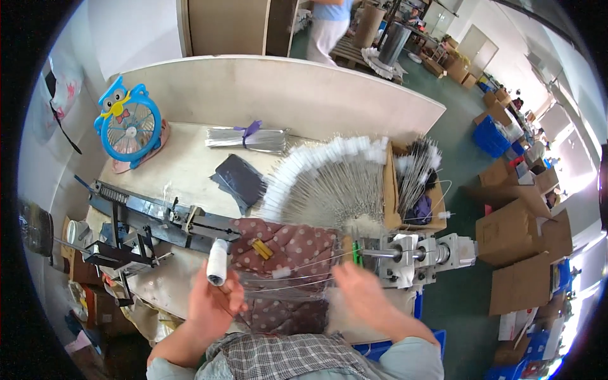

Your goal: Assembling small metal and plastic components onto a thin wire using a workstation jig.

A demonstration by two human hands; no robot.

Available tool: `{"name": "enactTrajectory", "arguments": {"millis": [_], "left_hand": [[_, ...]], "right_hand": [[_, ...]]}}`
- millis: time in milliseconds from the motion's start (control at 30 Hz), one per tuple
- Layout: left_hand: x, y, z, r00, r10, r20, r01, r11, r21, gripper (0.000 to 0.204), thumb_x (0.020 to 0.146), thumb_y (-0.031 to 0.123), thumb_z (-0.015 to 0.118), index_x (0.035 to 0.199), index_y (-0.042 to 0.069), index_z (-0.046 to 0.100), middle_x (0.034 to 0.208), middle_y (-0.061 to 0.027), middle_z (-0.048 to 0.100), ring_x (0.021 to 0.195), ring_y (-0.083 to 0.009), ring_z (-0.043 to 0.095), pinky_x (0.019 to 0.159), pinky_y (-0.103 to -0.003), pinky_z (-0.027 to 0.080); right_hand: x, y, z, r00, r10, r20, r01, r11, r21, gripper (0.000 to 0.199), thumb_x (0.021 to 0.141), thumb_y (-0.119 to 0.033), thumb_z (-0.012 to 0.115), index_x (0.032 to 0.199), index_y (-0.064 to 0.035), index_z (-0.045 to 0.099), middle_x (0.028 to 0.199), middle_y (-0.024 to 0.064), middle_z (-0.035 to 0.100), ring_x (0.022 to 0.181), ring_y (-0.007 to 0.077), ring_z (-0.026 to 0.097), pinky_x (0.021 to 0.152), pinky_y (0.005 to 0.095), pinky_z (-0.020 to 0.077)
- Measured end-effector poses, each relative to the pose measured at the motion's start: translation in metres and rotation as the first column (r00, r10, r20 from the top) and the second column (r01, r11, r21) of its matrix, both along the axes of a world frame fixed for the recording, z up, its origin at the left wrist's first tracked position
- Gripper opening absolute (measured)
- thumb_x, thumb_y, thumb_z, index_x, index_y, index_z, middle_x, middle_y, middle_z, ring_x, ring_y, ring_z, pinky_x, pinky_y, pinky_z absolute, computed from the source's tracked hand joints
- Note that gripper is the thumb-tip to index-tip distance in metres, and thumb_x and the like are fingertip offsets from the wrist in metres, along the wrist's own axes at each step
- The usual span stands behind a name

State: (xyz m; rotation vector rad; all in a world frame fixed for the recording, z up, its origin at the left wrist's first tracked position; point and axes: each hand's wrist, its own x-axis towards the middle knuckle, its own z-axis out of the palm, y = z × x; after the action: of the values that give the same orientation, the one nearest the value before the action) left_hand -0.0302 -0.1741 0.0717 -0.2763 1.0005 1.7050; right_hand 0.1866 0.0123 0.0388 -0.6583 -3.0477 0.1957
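A pale tabletop (183,168) stands in a workshop with a green floor, backed by a curved light board. Taking the dotted brown cushion (285,253) at its near edge as the landmark: just left of the cushion, the left hand (212,304) is closed around a white spool of thread (216,261), held upright with the spool's top standing above the fingers. At the cushion's right edge the right hand (358,291) is blurred; its fingers look loosely curled near thin wires (291,278) that stretch across the cushion, but whether it grips one cannot be told. A small yellow piece (261,248) lies on the cushion's upper part. Right of the cushion sits a grey metal spindle machine (418,253) with a green part at its near end. Left of the cushion a long dark metal rail device (152,218) runs across the tabletop. Just beyond the cushion, a fan-shaped spread of thin wires with white tips (329,183) lies, and a dark flat pouch (239,178) rests to its left. Beyond and right of the cushion a cardboard box (415,190) holds more wire stems. Farther back lie a tied bundle of silver wires (247,139) and, far left, a blue owl-shaped fan (130,126).
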Motion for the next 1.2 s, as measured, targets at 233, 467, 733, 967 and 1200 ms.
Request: {"name": "enactTrajectory", "arguments": {"millis": [233, 467, 733, 967, 1200], "left_hand": [[0.005, 0.019, -0.019, 0.733, -0.578, -0.357, 0.665, 0.719, 0.203, 0.027, 0.095, 0.019, 0.044, 0.096, -0.003, 0.06, 0.087, -0.0142, 0.066, 0.066, -0.0195, 0.062, 0.061, -0.032, 0.05], [0.064, 0.142, -0.056, -0.344, -0.124, -0.931, 0.384, 0.886, -0.26, 0.015, 0.084, 0.02, 0.058, 0.085, 0.005, 0.063, 0.074, -0.0106, 0.06, 0.065, -0.0262, 0.062, 0.056, -0.036, 0.049], [0.045, 0.199, -0.065, -0.837, -0.218, -0.503, 0.074, 0.865, -0.497, 0.004, 0.07, 0.014, 0.062, 0.071, 0.011, 0.061, 0.07, -0.0045, 0.06, 0.072, -0.0251, 0.062, 0.06, -0.038, 0.049], [0.022, 0.109, -0.061, -0.633, -0.003, -0.775, 0.258, 0.942, -0.214, 0.022, 0.074, 0.014, 0.069, 0.095, 0.01, 0.068, 0.093, -0.008, 0.067, 0.081, -0.0241, 0.063, 0.07, -0.035, 0.05], [0.0, 0.006, -0.066, 0.608, -0.234, -0.759, 0.071, 0.968, -0.242, 0.014, 0.082, 0.006, 0.063, 0.093, -0.002, 0.066, 0.087, -0.0115, 0.068, 0.075, -0.0183, 0.064, 0.066, -0.03, 0.051]], "right_hand": [[0.025, 0.057, 0.072, 0.893, -0.136, -0.429, 0.189, 0.978, 0.084, 0.016, 0.077, 0.0, 0.061, 0.093, -0.0035, 0.061, 0.083, 0.0115, 0.058, 0.071, 0.0298, 0.06, 0.06, 0.0347, 0.0494], [-0.008, 0.063, 0.037, 0.823, -0.235, -0.517, 0.137, 0.966, -0.221, 0.013, 0.081, -0.005, 0.062, 0.094, -0.0028, 0.062, 0.083, 0.0154, 0.063, 0.073, 0.0331, 0.061, 0.063, 0.0386, 0.0488], [-0.017, 0.076, 0.015, 0.885, -0.286, -0.367, 0.197, 0.945, -0.261, 0.017, 0.076, -0.02, 0.068, 0.088, -0.0076, 0.07, 0.074, 0.011, 0.065, 0.073, 0.0272, 0.064, 0.064, 0.0365, 0.0483], [-0.039, 0.076, 0.031, 0.936, -0.074, -0.345, -0.048, 0.942, -0.333, 0.014, 0.073, -0.027, 0.067, 0.078, -0.0146, 0.072, 0.073, 0.0021, 0.065, 0.075, 0.0232, 0.057, 0.067, 0.0352, 0.0477], [-0.14, 0.03, 0.006, 0.846, 0.174, -0.505, -0.36, 0.884, -0.299, 0.011, 0.073, -0.023, 0.066, 0.074, -0.0125, 0.068, 0.075, 0.0006, 0.064, 0.08, 0.0216, 0.055, 0.066, 0.0356, 0.0473]]}}
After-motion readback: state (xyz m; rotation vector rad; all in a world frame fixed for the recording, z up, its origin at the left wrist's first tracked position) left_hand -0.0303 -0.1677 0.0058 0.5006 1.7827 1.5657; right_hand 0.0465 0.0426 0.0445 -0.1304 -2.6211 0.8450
